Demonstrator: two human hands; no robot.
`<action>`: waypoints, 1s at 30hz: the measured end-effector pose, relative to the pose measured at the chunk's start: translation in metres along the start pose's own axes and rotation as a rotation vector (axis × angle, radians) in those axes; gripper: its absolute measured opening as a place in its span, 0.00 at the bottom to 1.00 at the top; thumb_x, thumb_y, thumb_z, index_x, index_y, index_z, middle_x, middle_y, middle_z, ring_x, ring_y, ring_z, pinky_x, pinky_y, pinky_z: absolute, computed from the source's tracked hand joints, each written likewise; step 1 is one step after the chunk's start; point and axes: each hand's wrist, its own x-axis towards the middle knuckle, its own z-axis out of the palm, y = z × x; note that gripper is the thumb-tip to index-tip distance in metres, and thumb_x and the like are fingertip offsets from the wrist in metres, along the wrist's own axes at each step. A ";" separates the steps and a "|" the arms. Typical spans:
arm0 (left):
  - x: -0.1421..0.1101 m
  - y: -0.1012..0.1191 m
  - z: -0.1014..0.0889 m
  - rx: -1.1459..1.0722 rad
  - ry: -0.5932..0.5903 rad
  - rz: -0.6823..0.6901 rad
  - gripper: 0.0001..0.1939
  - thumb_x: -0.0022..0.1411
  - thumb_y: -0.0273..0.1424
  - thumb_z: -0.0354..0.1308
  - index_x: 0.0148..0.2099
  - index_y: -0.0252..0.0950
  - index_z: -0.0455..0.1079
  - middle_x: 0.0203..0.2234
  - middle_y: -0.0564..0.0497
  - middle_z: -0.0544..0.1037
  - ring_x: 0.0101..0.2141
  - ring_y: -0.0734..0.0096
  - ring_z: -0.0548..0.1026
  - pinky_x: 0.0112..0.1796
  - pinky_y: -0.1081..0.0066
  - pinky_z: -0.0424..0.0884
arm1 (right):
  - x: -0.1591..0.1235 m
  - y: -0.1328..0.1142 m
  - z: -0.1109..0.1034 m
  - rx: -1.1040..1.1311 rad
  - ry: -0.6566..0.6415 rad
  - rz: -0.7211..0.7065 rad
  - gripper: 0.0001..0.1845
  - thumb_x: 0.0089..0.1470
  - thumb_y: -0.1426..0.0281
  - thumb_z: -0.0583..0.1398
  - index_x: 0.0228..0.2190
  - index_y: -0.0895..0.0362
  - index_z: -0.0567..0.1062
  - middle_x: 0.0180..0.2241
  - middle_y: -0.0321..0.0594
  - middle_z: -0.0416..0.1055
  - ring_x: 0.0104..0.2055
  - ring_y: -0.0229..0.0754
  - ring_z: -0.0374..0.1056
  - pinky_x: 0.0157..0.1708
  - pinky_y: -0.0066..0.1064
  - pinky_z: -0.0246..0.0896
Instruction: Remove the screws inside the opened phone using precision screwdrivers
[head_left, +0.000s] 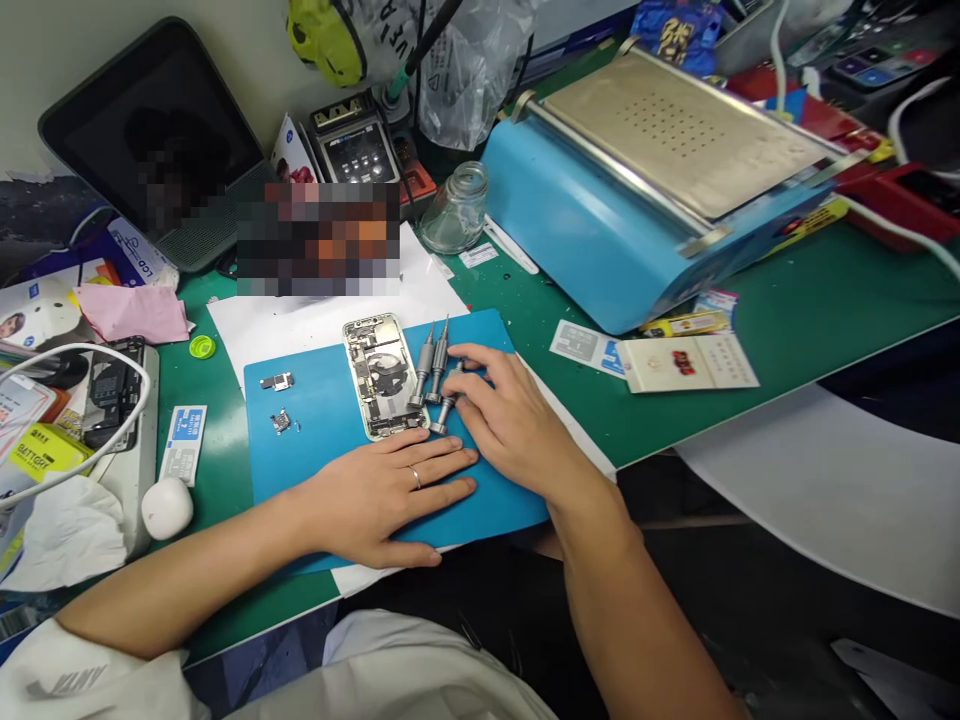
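An opened phone body (pixel 380 375) with its insides showing lies on a blue work mat (pixel 322 450). Three grey screwdrivers (pixel 433 365) lie side by side just right of the phone. My left hand (pixel 382 492) rests flat on the mat below the phone, fingers stretched out, a ring on one finger. My right hand (pixel 506 415) lies over the mat's right part, its fingertips curled onto the lowest screwdriver (pixel 445 406). Two small metal parts (pixel 277 400) sit on the mat to the left of the phone.
A blue heating machine (pixel 645 190) with a perforated metal plate stands at the back right. A glass jar (pixel 454 208), a soldering station (pixel 354 145) and a dark tablet (pixel 150 140) are at the back. Cards (pixel 686 362), stickers, a white cable and tissue lie around the green mat (pixel 810 310).
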 end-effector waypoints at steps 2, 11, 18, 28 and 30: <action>0.000 0.000 -0.001 -0.003 -0.008 -0.006 0.37 0.71 0.50 0.51 0.71 0.30 0.57 0.71 0.39 0.54 0.71 0.52 0.54 0.70 0.52 0.46 | 0.001 0.000 -0.001 0.039 0.023 0.017 0.11 0.65 0.75 0.50 0.41 0.51 0.69 0.59 0.46 0.65 0.54 0.53 0.65 0.55 0.53 0.64; 0.001 -0.002 -0.002 -0.022 -0.001 -0.012 0.36 0.70 0.49 0.53 0.71 0.31 0.58 0.69 0.39 0.60 0.70 0.49 0.55 0.70 0.50 0.50 | 0.002 -0.004 -0.006 0.072 0.026 0.034 0.14 0.62 0.62 0.61 0.48 0.52 0.72 0.58 0.50 0.67 0.60 0.57 0.66 0.59 0.54 0.65; 0.002 -0.001 -0.001 -0.010 -0.014 0.015 0.36 0.72 0.47 0.50 0.71 0.27 0.57 0.67 0.35 0.62 0.69 0.50 0.59 0.70 0.52 0.51 | -0.008 -0.002 -0.013 0.111 -0.057 0.044 0.27 0.59 0.58 0.65 0.57 0.52 0.69 0.67 0.51 0.58 0.69 0.57 0.59 0.64 0.53 0.63; 0.001 -0.001 -0.001 -0.002 -0.027 0.079 0.34 0.74 0.44 0.48 0.71 0.25 0.56 0.71 0.35 0.54 0.71 0.53 0.54 0.70 0.54 0.51 | -0.032 -0.005 -0.008 0.502 0.312 0.174 0.32 0.64 0.45 0.51 0.63 0.46 0.65 0.65 0.47 0.66 0.67 0.53 0.63 0.64 0.52 0.63; 0.001 -0.002 -0.001 -0.004 -0.026 0.077 0.34 0.74 0.45 0.48 0.71 0.26 0.56 0.71 0.36 0.54 0.71 0.54 0.53 0.70 0.54 0.51 | -0.038 -0.009 -0.011 0.716 0.382 0.245 0.41 0.61 0.38 0.39 0.67 0.43 0.56 0.69 0.46 0.60 0.70 0.53 0.59 0.64 0.56 0.62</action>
